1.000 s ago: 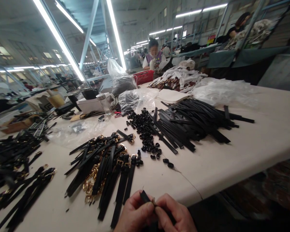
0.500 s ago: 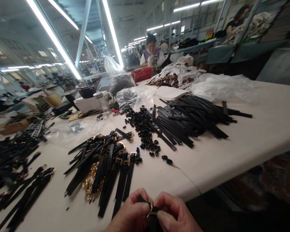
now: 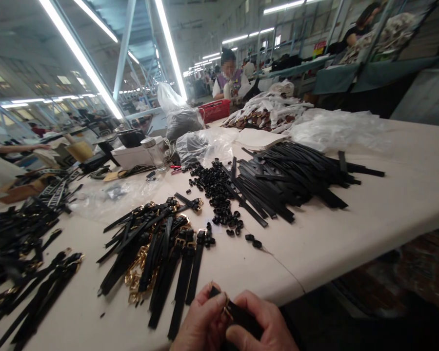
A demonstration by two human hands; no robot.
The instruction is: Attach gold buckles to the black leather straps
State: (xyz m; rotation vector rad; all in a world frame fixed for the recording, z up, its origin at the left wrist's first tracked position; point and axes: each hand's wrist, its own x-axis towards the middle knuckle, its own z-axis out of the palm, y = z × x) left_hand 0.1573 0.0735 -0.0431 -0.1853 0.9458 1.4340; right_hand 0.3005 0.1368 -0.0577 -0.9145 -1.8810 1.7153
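A short black leather strap with a gold metal buckle sits pinched between both hands at the near table edge. The left hand grips its upper end with thumb and fingers closed on it; the right hand presses its thumb across the strap's middle, the two hands touching. Just beyond the left hand lies a heap of black straps with gold buckles. Farther ahead is a scatter of small black loops, and beyond the right hand a pile of plain black leather strips, all on the cream table.
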